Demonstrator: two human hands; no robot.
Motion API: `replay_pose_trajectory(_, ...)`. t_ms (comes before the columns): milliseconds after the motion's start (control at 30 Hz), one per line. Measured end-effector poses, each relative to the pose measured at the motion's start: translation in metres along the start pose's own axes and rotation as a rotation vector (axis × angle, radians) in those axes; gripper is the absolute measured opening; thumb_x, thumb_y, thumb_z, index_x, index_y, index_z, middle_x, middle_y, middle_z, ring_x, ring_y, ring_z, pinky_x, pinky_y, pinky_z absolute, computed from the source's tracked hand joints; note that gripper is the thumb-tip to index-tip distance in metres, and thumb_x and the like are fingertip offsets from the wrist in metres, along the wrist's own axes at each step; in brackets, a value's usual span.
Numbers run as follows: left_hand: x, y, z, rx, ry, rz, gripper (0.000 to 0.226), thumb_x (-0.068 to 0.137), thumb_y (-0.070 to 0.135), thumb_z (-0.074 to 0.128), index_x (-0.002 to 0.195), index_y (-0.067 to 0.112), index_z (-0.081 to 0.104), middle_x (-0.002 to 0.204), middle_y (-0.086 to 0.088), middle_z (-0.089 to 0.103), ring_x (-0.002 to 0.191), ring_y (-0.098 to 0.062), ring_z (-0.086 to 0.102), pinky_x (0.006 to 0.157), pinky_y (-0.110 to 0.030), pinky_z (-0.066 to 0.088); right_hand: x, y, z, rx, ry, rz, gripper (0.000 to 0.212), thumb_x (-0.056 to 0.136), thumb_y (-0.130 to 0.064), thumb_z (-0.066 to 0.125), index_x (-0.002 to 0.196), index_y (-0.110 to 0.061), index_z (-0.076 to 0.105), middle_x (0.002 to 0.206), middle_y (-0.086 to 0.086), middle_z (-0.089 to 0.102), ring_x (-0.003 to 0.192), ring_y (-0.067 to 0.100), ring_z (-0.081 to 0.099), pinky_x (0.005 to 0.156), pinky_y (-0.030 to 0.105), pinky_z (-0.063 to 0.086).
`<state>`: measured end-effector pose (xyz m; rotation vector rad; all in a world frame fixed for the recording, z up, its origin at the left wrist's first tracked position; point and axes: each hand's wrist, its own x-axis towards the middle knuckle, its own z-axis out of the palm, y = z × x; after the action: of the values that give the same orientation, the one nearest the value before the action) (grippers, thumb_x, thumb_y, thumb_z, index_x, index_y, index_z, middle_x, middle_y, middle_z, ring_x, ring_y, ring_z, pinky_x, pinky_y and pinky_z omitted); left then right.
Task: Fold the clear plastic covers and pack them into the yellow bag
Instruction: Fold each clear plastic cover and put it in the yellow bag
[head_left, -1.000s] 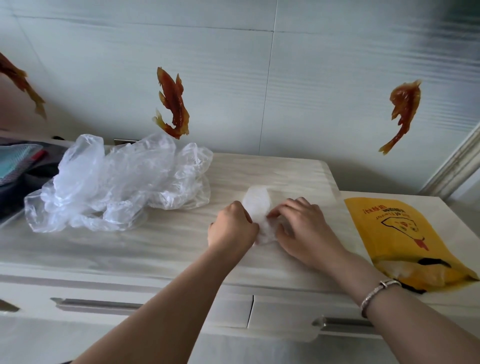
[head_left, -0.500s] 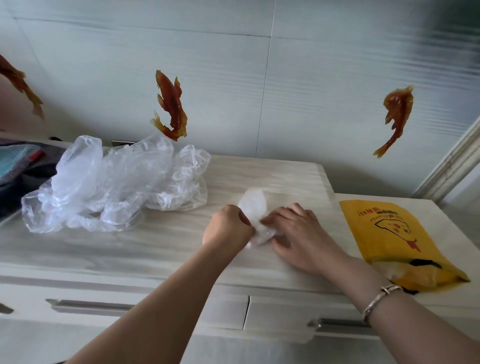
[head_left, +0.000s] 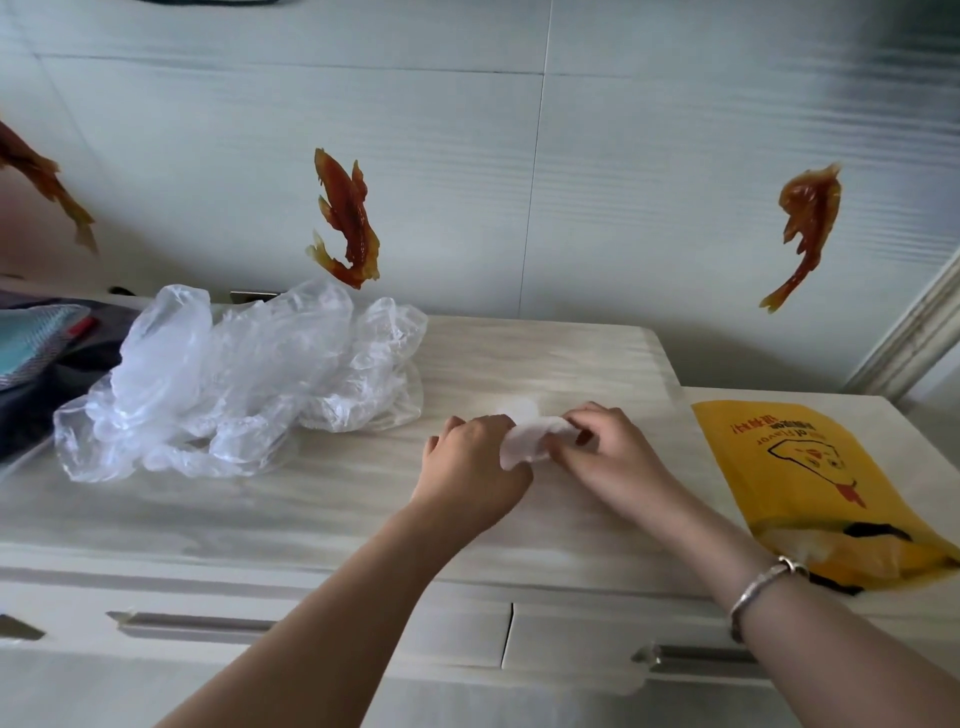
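A small folded clear plastic cover (head_left: 530, 440) lies between my hands at the middle of the pale dresser top (head_left: 322, 499). My left hand (head_left: 470, 470) grips its left end with curled fingers. My right hand (head_left: 610, 452) pinches its right end. A loose heap of crumpled clear plastic covers (head_left: 244, 384) sits to the left. The yellow bag (head_left: 810, 483) lies flat at the right, its open mouth toward me with clear plastic showing inside.
Red-orange fish decals (head_left: 345, 221) are stuck on the wall behind. Dark and teal fabric items (head_left: 36, 348) lie at the far left. Drawer handles (head_left: 187, 621) run along the dresser front below the top's near edge.
The cover was pressed flat on the top; both hands have since curled round it, lifted it slightly and bunched it into a narrower roll. The view has shifted a little.
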<state>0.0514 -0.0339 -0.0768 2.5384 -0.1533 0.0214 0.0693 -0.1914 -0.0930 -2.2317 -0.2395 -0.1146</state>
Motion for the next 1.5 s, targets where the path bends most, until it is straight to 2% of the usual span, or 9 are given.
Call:
replay_pose_trajectory(167, 0.004, 0.001, -0.007, -0.315, -0.12, -0.195, 0.05, 0.097, 0.031, 0.047, 0.052, 0.015, 0.035, 0.051, 0.002, 0.034, 0.05, -0.016, 0.035, 0.048, -0.027, 0.025, 0.005, 0.004, 0.004, 0.205, 0.045, 0.12, 0.027, 0.087, -0.022, 0.064, 0.061, -0.019, 0.058, 0.061, -0.008, 0.057, 0.065, 0.01, 0.053, 0.067, 0.031, 0.041)
replay_pose_trajectory(333, 0.013, -0.005, -0.001, -0.368, -0.041, -0.252, 0.052, 0.096, 0.03, 0.051, 0.049, 0.014, 0.033, 0.048, 0.001, 0.03, 0.045, -0.015, 0.03, 0.045, -0.028, 0.022, 0.008, 0.005, 0.012, 0.099, 0.07, 0.128, 0.018, 0.086, -0.022, 0.067, 0.069, -0.019, 0.062, 0.069, 0.0, 0.065, 0.069, 0.016, 0.06, 0.068, 0.031, 0.045)
replay_pose_trajectory(500, 0.011, -0.015, 0.002, -0.197, 0.142, -0.283, 0.01, 0.087, 0.021, 0.059, 0.086, 0.013, 0.053, 0.083, -0.001, 0.059, 0.083, -0.024, 0.059, 0.073, -0.032, 0.049, 0.01, 0.003, 0.018, -0.044, 0.101, 0.146, 0.011, 0.083, -0.025, 0.069, 0.08, -0.02, 0.058, 0.066, -0.01, 0.055, 0.068, 0.012, 0.054, 0.062, 0.027, 0.039)
replay_pose_trajectory(700, 0.007, -0.009, 0.004, 0.002, 0.301, 0.039, 0.03, 0.075, 0.002, 0.054, 0.096, 0.022, 0.045, 0.099, 0.007, 0.049, 0.098, -0.02, 0.047, 0.083, -0.029, 0.033, 0.015, 0.001, 0.02, -0.115, 0.054, 0.188, 0.018, 0.08, -0.031, 0.07, 0.087, -0.023, 0.056, 0.069, -0.013, 0.056, 0.081, 0.017, 0.062, 0.077, 0.035, 0.048)
replay_pose_trajectory(900, 0.005, -0.015, 0.011, 0.027, 0.093, 0.069, 0.034, 0.083, 0.015, 0.055, 0.116, 0.02, 0.059, 0.115, 0.005, 0.054, 0.107, -0.02, 0.049, 0.094, -0.032, 0.039, 0.02, -0.004, 0.02, -0.072, -0.019, 0.317, 0.021, 0.081, -0.044, 0.067, 0.079, -0.027, 0.056, 0.078, -0.009, 0.061, 0.093, 0.022, 0.063, 0.089, 0.039, 0.048)
replay_pose_trajectory(1067, 0.006, -0.017, 0.008, -0.236, -0.025, -0.04, 0.035, 0.077, 0.008, 0.063, 0.11, 0.014, 0.054, 0.106, 0.003, 0.052, 0.099, -0.024, 0.054, 0.089, -0.044, 0.047, 0.023, -0.011, 0.022, -0.119, -0.116, 0.44, 0.047, 0.083, -0.063, 0.051, 0.068, -0.019, 0.056, 0.085, 0.003, 0.063, 0.107, 0.03, 0.055, 0.085, 0.034, 0.041)
replay_pose_trajectory(1233, 0.002, -0.007, 0.0, -0.463, -0.034, -0.177, 0.037, 0.08, 0.008, 0.065, 0.114, 0.017, 0.053, 0.117, -0.003, 0.053, 0.089, -0.015, 0.052, 0.063, -0.021, 0.04, 0.019, -0.021, 0.016, 0.259, -0.03, 0.437, 0.026, 0.086, -0.036, 0.063, 0.07, -0.019, 0.053, 0.078, 0.0, 0.061, 0.084, 0.021, 0.058, 0.067, 0.026, 0.041)
replay_pose_trajectory(1367, -0.007, 0.02, -0.016, -0.846, -0.025, -0.403, 0.035, 0.087, 0.038, 0.065, 0.112, 0.016, 0.054, 0.108, -0.003, 0.059, 0.088, -0.016, 0.059, 0.073, -0.027, 0.048, 0.001, -0.029, -0.017, 0.541, 0.024, 0.41, 0.015, 0.09, -0.022, 0.062, 0.08, -0.019, 0.052, 0.076, -0.001, 0.058, 0.064, 0.011, 0.054, 0.056, 0.023, 0.034)
replay_pose_trajectory(1500, -0.021, 0.043, -0.018, -0.997, -0.169, -0.392, 0.035, 0.089, 0.031, 0.065, 0.112, 0.005, 0.058, 0.101, -0.01, 0.067, 0.083, -0.022, 0.067, 0.078, -0.031, 0.054, -0.021, -0.019, -0.047, 0.567, 0.053, 0.397, 0.013, 0.085, -0.022, 0.066, 0.092, -0.018, 0.057, 0.096, 0.006, 0.066, 0.086, 0.019, 0.06, 0.069, 0.03, 0.041)
